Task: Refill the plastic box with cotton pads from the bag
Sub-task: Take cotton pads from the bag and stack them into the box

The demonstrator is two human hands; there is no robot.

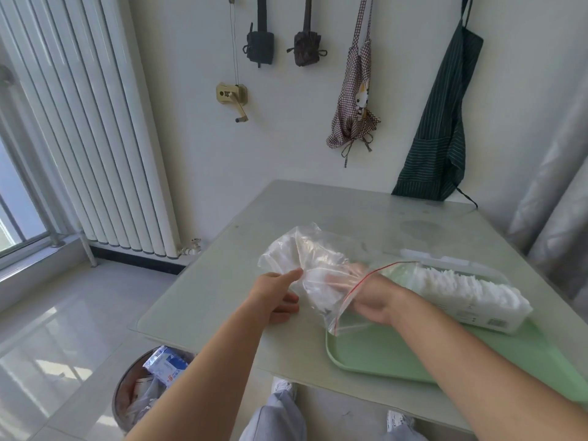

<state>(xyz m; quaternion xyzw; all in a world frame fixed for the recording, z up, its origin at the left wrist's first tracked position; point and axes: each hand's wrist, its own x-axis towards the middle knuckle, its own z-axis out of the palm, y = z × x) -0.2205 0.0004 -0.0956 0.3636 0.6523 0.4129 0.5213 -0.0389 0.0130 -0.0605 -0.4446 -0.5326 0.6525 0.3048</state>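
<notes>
A clear zip bag [305, 259] with a red seal line lies on the table, with white cotton pads bunched at its far end. My left hand [276, 297] pinches the bag's outer side near the middle. My right hand [366, 294] reaches inside the bag through its open mouth; its fingers show blurred through the plastic, so their grip is unclear. Behind my right wrist, the clear plastic box [467, 294] lies on the green tray [381, 351], packed with a row of white pads, its lid open behind it.
The pale table [222, 281] stands against the wall, and the tray overhangs toward its near right edge. A waste bin [143, 393] with packaging sits on the floor at the lower left. Aprons hang on the wall behind; a radiator stands at left.
</notes>
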